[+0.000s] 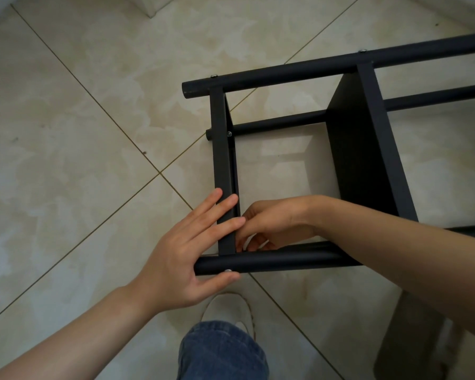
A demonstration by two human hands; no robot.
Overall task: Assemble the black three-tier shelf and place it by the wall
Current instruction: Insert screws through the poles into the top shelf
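Black shelf (362,149) lying sideways on tile floor (93,160)
I see the left hand (181,259) flat against its end board (222,160); the right hand (274,223) curls inside the corner.

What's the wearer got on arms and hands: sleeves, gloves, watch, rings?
Nothing visible: left hand and right hand are ungloved; both forearms bare to the frame edge, no sleeves. No watch or bracelet, no rings on fingers that show. Blue jeans at the knee.

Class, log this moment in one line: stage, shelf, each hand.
stage: assembly | shelf: on its side on floor | left hand: flat on end board, thumb by screw | right hand: curled inside corner, hold hidden
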